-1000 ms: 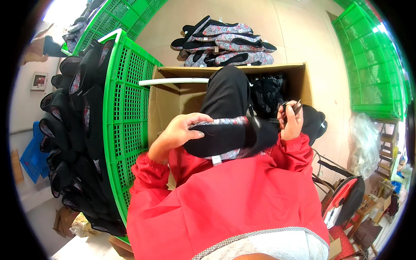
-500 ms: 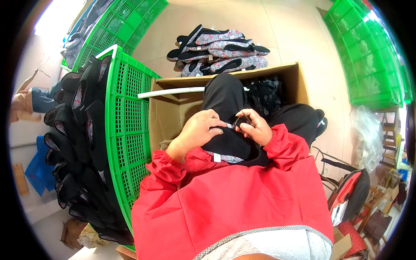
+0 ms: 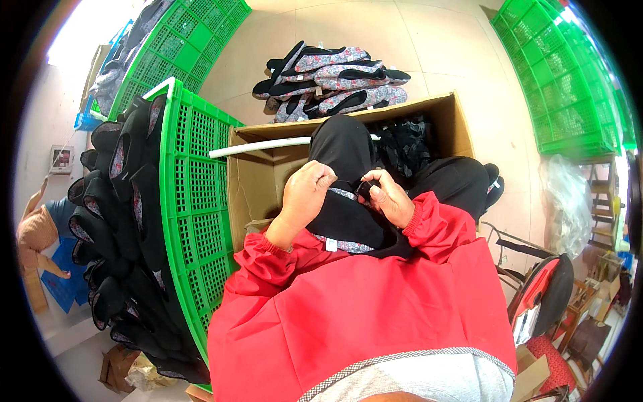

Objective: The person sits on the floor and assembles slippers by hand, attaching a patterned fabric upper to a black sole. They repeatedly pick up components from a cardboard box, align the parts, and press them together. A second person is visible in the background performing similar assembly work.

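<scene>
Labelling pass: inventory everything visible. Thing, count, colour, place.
slipper: 1, black/floral, lap
tool: 1, dark, right hand
slipper pile: 1, black/floral, floor ahead
box: 1, brown, at knees
bundle: 1, black, in box
tube: 1, white, box's left edge
crates: several, green, both sides
crated slippers: many, black, left
plastic bag: 1, clear, right
co-worker: 1, far left
clutter: uncountable, mixed, lower right
jacket: 1, red, centre
left hand: 1, bare, over lap
right hand: 1, bare, over lap

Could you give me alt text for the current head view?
Beside a black, floral-sided slipper, the left hand pinches its fingertips together while the right hand holds a small dark tool. Floral slippers are piled beyond an open cardboard box; a green crate stands left.
</scene>
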Demonstrator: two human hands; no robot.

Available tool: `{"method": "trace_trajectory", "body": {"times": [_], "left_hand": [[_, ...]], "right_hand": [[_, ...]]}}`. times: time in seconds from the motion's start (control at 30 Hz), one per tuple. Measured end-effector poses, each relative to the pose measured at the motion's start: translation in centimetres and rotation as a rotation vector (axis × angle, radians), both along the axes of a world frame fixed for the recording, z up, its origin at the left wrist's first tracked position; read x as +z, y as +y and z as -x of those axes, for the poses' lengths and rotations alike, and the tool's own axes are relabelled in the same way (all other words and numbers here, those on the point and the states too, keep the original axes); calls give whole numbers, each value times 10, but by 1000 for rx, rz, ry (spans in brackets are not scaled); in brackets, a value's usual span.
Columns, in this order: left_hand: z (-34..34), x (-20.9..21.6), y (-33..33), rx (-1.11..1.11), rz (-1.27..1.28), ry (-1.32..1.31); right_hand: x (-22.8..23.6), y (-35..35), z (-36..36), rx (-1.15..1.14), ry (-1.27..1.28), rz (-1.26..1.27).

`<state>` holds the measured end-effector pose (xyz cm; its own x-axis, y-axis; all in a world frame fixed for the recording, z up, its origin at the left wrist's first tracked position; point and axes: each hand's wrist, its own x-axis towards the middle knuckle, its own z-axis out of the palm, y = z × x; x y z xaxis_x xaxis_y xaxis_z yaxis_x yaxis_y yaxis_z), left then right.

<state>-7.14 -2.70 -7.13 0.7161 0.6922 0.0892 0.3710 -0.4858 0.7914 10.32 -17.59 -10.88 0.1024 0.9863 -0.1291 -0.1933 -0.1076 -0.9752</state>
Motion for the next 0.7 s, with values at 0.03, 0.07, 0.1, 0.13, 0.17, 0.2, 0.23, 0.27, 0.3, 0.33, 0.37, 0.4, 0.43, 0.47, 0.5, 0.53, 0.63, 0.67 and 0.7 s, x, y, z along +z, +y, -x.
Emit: {"method": "trace_trajectory", "body": {"times": [0.03,0.07,0.1,0.13,0.17,0.2,0.23,0.27,0.3,0.33,0.37,0.4,0.43,0.47,0.5,0.53,0.63,0.67,0.7], "left_hand": [[1,-2,1,0,6,-10],[1,-4,1,1,11,-21],[2,-6,2,2,17,-32],[2,-7,3,1,67,-36],[3,-7,4,1,117,-41],[3,-8,5,1,168,-45],[2,-9,6,-9,173,-40],[2,-11,7,-18,177,-33],[2,-11,7,-28,182,-26],[1,-11,7,-30,150,-32],[0,-11,7,-35,120,-40],[-2,-11,6,-39,90,-48],[-2,-11,7,-44,87,-48],[-3,-10,7,-45,84,-46],[-3,-10,7,-47,80,-45],[-3,-10,8,-44,88,-51],[-3,-12,7,-37,104,-70],[-4,-13,7,-36,105,-70],[-5,-13,7,-35,105,-70]], "right_hand": [[0,0,0,0,2,-3],[0,1,0,2,4,-7],[1,2,0,18,-45,0],[2,3,-1,34,-94,7],[2,4,-1,51,-143,14],[2,6,-2,67,-245,6],[3,8,-2,82,-346,-2],[3,11,-2,97,-447,-11],[4,14,-2,121,-489,28],[6,17,-2,145,-531,67],[9,20,-1,167,-575,108],[14,23,0,155,-615,100],[19,26,1,169,-657,113],[23,29,3,185,-697,124],[26,32,4,202,-737,135],[28,35,6,207,-753,137],[30,39,8,219,-795,138],[29,39,8,219,-797,135],[28,39,7,220,-799,132]]}}
